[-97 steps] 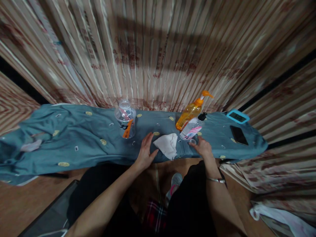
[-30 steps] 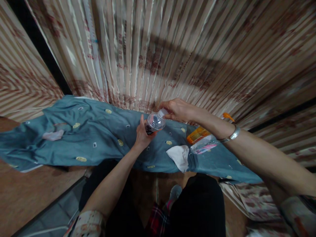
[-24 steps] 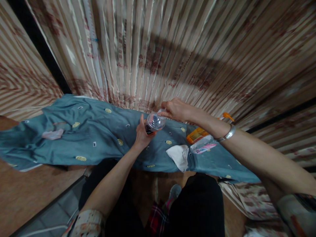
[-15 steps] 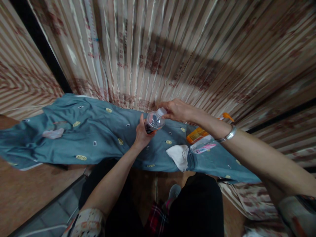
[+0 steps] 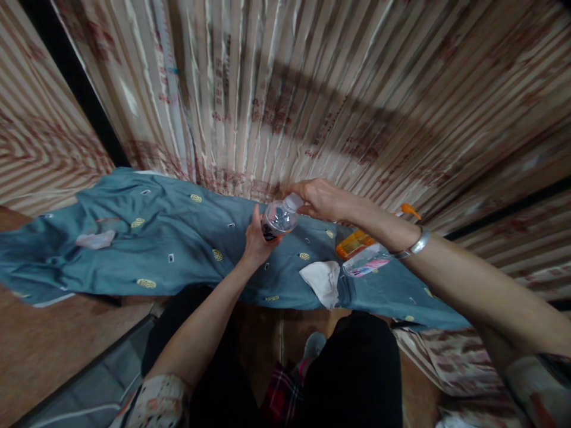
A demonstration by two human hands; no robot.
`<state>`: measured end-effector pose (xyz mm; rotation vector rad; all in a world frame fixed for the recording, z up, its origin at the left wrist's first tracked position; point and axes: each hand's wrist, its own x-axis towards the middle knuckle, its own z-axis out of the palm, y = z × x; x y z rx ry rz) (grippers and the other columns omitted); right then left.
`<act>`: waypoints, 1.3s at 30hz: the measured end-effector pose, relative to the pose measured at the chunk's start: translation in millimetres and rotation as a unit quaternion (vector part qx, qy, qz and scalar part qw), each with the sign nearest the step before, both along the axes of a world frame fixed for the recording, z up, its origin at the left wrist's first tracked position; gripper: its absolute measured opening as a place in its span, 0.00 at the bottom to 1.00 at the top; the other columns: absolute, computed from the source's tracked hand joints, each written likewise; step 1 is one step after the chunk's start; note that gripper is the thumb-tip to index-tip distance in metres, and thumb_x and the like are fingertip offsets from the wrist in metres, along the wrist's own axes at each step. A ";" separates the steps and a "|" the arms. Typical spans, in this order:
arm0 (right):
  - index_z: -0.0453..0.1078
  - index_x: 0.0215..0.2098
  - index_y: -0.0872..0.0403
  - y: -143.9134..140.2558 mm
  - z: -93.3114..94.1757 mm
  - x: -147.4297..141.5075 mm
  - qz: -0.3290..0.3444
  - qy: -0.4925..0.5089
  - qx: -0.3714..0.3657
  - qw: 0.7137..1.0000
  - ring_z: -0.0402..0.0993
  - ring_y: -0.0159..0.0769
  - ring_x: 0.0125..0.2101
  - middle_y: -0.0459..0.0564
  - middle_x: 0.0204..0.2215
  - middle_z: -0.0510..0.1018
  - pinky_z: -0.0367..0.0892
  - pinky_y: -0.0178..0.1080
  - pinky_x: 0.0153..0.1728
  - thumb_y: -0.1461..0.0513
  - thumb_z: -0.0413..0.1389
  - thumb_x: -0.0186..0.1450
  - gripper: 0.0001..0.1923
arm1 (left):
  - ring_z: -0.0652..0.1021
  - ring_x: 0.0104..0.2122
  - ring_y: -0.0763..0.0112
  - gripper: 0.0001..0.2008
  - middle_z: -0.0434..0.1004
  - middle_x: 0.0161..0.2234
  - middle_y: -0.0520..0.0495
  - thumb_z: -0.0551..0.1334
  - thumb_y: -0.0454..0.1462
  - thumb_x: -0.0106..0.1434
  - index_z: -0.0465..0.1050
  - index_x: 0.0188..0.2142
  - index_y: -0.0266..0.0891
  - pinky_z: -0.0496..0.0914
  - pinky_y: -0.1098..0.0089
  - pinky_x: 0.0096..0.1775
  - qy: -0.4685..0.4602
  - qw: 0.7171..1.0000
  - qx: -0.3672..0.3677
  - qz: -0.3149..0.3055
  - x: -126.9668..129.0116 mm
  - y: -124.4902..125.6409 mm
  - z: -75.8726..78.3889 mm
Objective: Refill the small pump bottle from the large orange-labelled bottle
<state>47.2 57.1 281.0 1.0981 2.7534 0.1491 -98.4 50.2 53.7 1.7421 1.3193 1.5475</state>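
Nothing shifted: blue cloth spans before striped curtains.

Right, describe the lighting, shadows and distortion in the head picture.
Head view: dim, warm light; a broad dark shadow band crosses the striped curtain; wide-angle lens fans its stripes outward and bows the blue cloth; the clear bottle in left hand and right hand looks soft.

Left hand raised, fingers curled in grip — right hand reaching across, fingertips pinched.

open cloth left, orange bottle right
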 end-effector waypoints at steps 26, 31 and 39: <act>0.75 0.50 0.62 -4.3 1.4 -11.8 -0.096 -0.048 0.029 0.994 0.79 0.49 0.42 0.63 0.39 0.82 0.61 0.39 0.36 0.52 0.52 0.73 0.22 | 0.80 0.50 0.51 0.58 0.78 0.52 0.40 0.72 0.35 0.48 0.40 0.71 0.39 0.74 0.54 0.52 0.005 1.000 -0.011 0.003 1.0 -2.1 4.4; 0.72 0.54 0.60 -5.2 -0.8 -11.7 -0.095 -0.041 0.029 0.994 0.79 0.47 0.42 0.59 0.40 0.82 0.60 0.38 0.36 0.50 0.55 0.71 0.24 | 0.80 0.50 0.53 0.57 0.78 0.51 0.41 0.72 0.36 0.49 0.40 0.71 0.40 0.74 0.55 0.51 0.005 1.000 -0.007 -0.001 0.2 -2.0 3.2; 0.76 0.45 0.63 -2.9 -10.2 -16.3 -0.128 -0.008 0.045 0.991 0.77 0.54 0.43 0.68 0.40 0.81 0.62 0.42 0.38 0.46 0.52 0.72 0.27 | 0.79 0.52 0.50 0.57 0.78 0.51 0.38 0.73 0.38 0.50 0.40 0.71 0.37 0.73 0.53 0.54 0.000 1.000 -0.013 -0.005 -2.6 -0.5 -1.0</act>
